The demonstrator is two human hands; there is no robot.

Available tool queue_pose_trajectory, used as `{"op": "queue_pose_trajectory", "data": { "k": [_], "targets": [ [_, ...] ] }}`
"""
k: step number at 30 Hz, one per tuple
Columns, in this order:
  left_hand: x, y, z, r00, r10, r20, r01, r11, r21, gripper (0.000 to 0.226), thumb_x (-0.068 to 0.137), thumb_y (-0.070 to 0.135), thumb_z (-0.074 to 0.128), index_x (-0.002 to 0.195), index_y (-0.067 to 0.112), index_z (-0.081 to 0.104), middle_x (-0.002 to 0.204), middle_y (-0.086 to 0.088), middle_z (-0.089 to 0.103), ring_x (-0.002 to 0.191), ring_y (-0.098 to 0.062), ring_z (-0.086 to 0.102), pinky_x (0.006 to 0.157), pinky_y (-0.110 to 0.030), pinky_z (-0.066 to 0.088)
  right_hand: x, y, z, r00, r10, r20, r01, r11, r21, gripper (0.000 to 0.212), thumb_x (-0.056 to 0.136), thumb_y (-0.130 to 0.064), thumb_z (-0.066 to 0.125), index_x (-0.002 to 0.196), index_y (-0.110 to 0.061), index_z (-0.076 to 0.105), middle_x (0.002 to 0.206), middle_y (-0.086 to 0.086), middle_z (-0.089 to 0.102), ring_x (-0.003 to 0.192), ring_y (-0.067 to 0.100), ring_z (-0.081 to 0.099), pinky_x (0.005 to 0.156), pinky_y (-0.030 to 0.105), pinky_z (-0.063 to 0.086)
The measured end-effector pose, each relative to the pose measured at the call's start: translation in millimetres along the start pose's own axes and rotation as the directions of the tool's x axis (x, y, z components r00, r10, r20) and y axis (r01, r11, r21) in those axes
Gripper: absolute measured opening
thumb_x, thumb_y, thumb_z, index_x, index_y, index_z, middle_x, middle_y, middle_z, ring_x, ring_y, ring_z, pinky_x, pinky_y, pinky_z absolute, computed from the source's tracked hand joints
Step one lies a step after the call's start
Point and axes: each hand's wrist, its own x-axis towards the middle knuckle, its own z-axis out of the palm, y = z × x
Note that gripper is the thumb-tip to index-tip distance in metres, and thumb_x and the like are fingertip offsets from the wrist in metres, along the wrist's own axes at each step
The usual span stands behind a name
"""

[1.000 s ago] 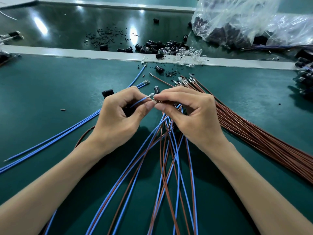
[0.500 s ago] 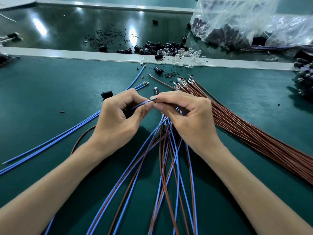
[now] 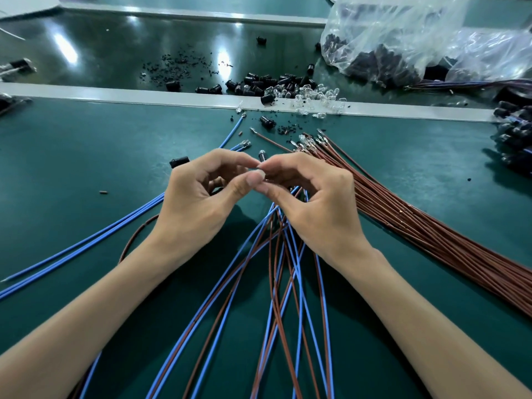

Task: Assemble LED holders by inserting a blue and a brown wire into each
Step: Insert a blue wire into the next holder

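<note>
left hand (image 3: 198, 197) and right hand (image 3: 316, 208) were fingertip to fingertip above the middle of the dark green counter (image 3: 86, 154). the thumb and forefinger of each were pinched on one small pale glinting piece (image 3: 260, 171). could not tell which hand carried it, nor whether it was a terminal or a lens.

change: half a second earlier a short run of blue wire showed between the two hands, its metal end at the right fingertips. that run was no longer in sight, and the tips had closed up on each other. judged that the blue end was being pressed home, or had just gone in; the joint itself was hidden. something dark sat in the curl of the left hand, possibly the holder, not certain.

just beyond the fingertips lay a small black cylindrical holder with a clear tip (image 3: 262, 154), untouched. under the wrists lay a fan of blue and brown wires (image 3: 276, 283), crossing. loose blue wires (image 3: 86, 243) ran off left. a thick bundle of brown wires (image 3: 431, 234) ran off right, its metal ends near the hands.

containers: one crumpled clear plastic bag (image 3: 388, 30), far right, held dark small parts, likely more holders. black holders (image 3: 259, 82) and clear leds (image 3: 313, 93) lay heaped loose outside it, by the pale strip (image 3: 144, 96).
</note>
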Motion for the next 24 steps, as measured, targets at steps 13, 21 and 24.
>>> {"op": "queue_pose_trajectory", "data": {
  "k": [13, 21, 24],
  "targets": [
    [2.6, 0.1, -1.1, 0.999, -0.026, 0.038, 0.029, 0.997, -0.067, 0.009, 0.090, 0.020, 0.055, 0.093, 0.021, 0.064, 0.074, 0.017, 0.060, 0.067, 0.000, 0.052, 0.064, -0.012, 0.041, 0.4, -1.6, -1.0, 0.985, -0.172, -0.005, 0.170, 0.976, -0.139, 0.013, 0.075, 0.001, 0.077, 0.088, 0.002, 0.073, 0.089, 0.012, 0.070, 0.082, 0.016, 0.067, 0.079, 0.021, 0.053],
    [2.0, 5.4, -1.2, 1.000, 0.022, -0.015, -0.023, 0.997, -0.078, 0.005, 0.083, 0.022, 0.064, 0.087, 0.022, 0.068, 0.074, 0.016, 0.062, 0.069, -0.003, 0.053, 0.062, -0.016, 0.041, 1.2, -1.5, -2.2, 0.978, -0.203, -0.053, 0.192, 0.968, -0.162, 0.013, 0.075, 0.000, 0.077, 0.088, 0.003, 0.073, 0.086, 0.012, 0.069, 0.080, 0.015, 0.064, 0.079, 0.018, 0.050],
    [1.8, 6.0, -1.2, 0.996, -0.019, -0.087, 0.012, 0.996, -0.087, 0.010, 0.084, 0.021, 0.061, 0.094, 0.023, 0.063, 0.068, 0.019, 0.062, 0.063, 0.004, 0.053, 0.061, -0.008, 0.041, 1.7, -2.2, -3.3, 0.974, -0.220, -0.058, 0.208, 0.963, -0.169, 0.014, 0.076, -0.001, 0.077, 0.089, 0.003, 0.073, 0.088, 0.012, 0.069, 0.082, 0.014, 0.064, 0.081, 0.018, 0.049]
  ]
}}
